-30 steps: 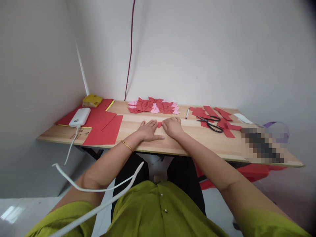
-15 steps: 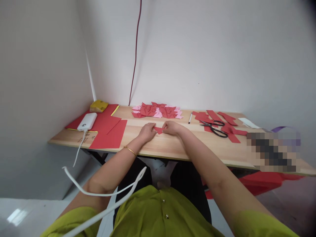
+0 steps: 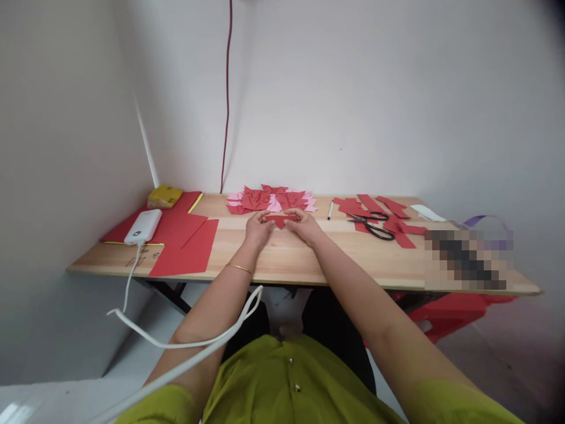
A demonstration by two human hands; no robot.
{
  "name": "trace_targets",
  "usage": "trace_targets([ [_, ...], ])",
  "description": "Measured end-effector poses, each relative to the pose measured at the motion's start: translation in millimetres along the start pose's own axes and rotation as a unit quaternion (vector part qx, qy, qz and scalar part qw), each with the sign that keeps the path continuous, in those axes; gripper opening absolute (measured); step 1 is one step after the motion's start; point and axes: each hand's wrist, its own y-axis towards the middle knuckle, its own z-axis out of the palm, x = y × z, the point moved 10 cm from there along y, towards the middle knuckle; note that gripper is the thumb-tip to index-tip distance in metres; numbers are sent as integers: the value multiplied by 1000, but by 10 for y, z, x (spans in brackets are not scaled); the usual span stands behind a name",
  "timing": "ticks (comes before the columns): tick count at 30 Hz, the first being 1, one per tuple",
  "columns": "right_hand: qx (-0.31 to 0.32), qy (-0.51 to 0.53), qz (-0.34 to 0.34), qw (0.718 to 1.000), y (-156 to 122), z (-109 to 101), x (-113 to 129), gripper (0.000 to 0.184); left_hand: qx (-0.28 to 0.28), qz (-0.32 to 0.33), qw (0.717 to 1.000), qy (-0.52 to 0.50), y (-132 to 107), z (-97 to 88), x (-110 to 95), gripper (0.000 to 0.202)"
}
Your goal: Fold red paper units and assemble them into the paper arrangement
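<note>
My left hand [image 3: 256, 227] and my right hand [image 3: 302, 224] hold a small folded red paper piece [image 3: 279, 220] between them, just above the wooden table [image 3: 282, 259]. Each hand pinches one end of it with closed fingers. A gold bangle sits on my left wrist. Right behind the hands lies a pile of folded red and pink paper pieces [image 3: 270, 199].
Red paper sheets [image 3: 185, 238] lie at the left with a white power bank [image 3: 143, 226] and its cable on them, and a yellow object [image 3: 164, 195] in the corner. At the right are black scissors [image 3: 371, 224], red paper strips [image 3: 395, 227], a pen [image 3: 329, 209] and a blurred patch.
Both hands were pressing the red piece flat on the table; they have since lifted it and now hold it up between the fingertips, a little farther back.
</note>
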Motion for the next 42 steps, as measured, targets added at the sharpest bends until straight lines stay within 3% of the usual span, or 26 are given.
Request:
trace_targets([
  [10,6,53,-30,998,-30,-16,45,30,68,-9,994,-87,-105,11,-58,27],
  [31,-3,56,-36,998,-50,-30,126,29,79,-11,992,-96,-100,2,-46,24],
  [42,1,81,-5,997,-30,-19,1,33,50,3,986,-159,-36,-55,-26,20],
])
